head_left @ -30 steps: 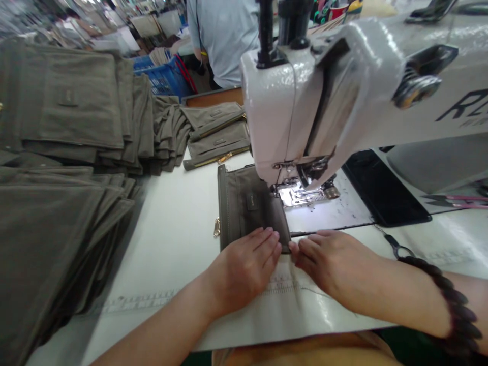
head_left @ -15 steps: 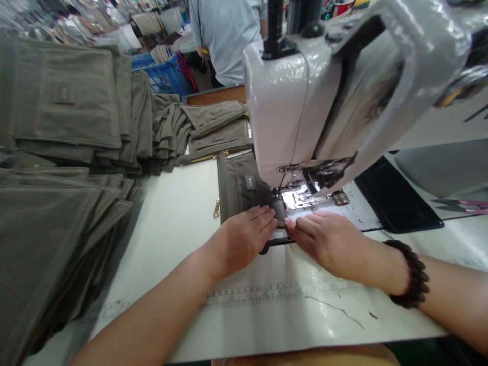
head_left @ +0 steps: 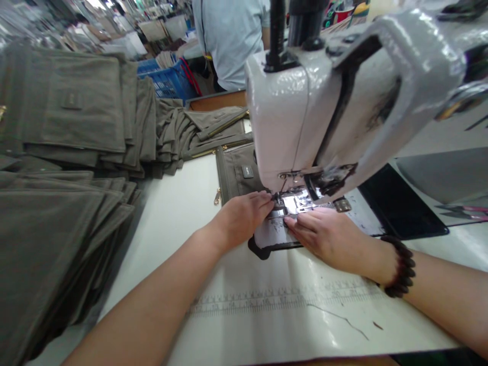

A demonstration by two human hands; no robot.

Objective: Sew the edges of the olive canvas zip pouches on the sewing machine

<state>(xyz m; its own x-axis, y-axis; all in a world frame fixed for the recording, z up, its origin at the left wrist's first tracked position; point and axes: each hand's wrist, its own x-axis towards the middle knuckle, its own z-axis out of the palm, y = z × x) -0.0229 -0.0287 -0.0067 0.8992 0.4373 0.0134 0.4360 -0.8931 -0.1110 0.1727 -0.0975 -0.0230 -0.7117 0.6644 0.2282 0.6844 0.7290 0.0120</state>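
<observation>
My left hand (head_left: 241, 219) lies flat, palm down, on the near end of an olive-grey fabric panel (head_left: 232, 173), fingertips close beside the presser foot (head_left: 280, 199) of a white sewing machine (head_left: 282, 117). The panel bears a small dark label (head_left: 247, 172), and a gold zipper pull (head_left: 217, 196) sticks out from its left edge. Its far right part is hidden behind the machine head. Just right of the foot, my right hand (head_left: 330, 238) rests with fingers stretched out on the metal bed plate (head_left: 272, 236); a dark bead bracelet (head_left: 400, 267) circles that wrist.
Stacks of matching fabric pieces (head_left: 84, 117) fill the left side, with zippered pieces (head_left: 217, 124) behind the panel. A dark flat slab (head_left: 404, 203) and pink-handled snips (head_left: 465, 211) lie right. A blue crate (head_left: 165, 79) and a person in light blue (head_left: 234, 43) are beyond.
The panel has slid away from me under the machine head, baring more of the bed plate. My left hand has moved forward with it; my right hand has stayed nearly in place.
</observation>
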